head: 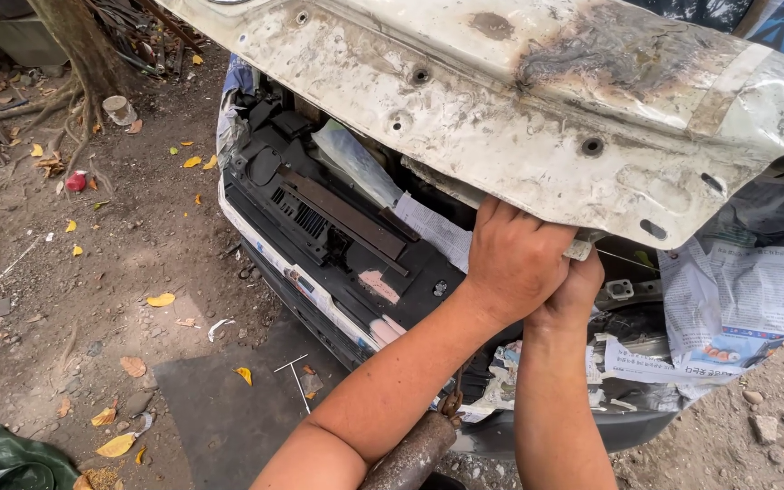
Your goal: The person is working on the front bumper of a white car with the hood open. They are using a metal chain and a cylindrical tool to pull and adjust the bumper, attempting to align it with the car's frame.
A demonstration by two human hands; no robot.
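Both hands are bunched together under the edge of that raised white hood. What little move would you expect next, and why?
Probably a small tug or slide of the fingers along the hood edge. The left hand curls over the right hand right at the underside lip, beside the newspaper masking, and what they pinch there is hidden.

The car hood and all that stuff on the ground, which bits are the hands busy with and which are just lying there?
In use:
left hand
right hand
raised hood, both hands at its lower edge
newspaper masking

Lying about:
yellow leaves
red scrap
small cup
green sheet
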